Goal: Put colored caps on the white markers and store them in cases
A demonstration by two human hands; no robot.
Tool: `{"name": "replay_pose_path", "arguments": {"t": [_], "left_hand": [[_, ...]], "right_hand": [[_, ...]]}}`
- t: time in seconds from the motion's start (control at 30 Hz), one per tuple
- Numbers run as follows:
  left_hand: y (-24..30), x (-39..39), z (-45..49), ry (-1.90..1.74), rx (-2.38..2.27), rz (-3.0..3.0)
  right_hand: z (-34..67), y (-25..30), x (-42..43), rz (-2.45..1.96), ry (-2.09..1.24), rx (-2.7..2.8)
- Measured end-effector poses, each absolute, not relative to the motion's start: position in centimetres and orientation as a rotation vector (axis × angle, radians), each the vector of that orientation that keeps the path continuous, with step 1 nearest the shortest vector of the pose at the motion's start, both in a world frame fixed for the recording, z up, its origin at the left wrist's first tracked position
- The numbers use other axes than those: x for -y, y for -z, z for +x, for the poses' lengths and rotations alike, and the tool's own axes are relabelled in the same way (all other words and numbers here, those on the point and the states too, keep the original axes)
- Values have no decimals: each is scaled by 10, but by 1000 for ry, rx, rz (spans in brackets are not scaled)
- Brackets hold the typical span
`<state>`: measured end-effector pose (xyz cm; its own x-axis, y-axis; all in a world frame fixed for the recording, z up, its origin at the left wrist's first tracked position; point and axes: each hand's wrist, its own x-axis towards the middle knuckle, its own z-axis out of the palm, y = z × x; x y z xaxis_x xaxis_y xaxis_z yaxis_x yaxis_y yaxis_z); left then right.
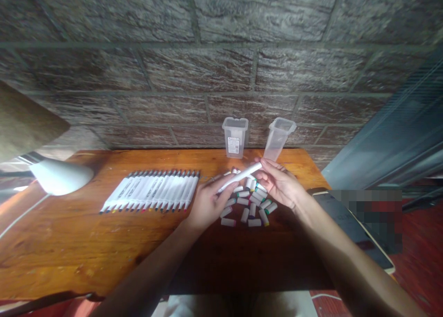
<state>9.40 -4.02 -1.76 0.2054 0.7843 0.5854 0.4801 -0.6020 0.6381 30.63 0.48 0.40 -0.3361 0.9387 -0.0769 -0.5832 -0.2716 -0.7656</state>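
Observation:
Between both hands I hold a white marker tilted up to the right, above the table. My left hand is closed around its lower left part. The fingers of my right hand pinch its upper right end. Under and around my hands lies a loose pile of short white marker caps with coloured ends, green, yellow, red and dark. To the left of my left hand, a neat row of uncapped white markers lies side by side, coloured tips towards me.
Two clear plastic containers, one upright with a label and one leaning, stand by the brick wall. A lamp is at the left of the wooden table. A tablet-like dark device lies at the right edge.

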Motion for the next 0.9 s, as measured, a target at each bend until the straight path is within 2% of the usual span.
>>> {"name": "replay_pose_path", "arguments": {"t": [0.4,0.63,0.9], "left_hand": [[15,39,96,-1363,-1261,2094],[18,40,101,-1329,-1230,2088],[19,39,103,-1211,-1193,2070]], "right_hand": [[299,-12,1,-643,-1821,735],[293,-11,3,-630,-1976,804],[292,-16,6,-593,-1932,866]]}}
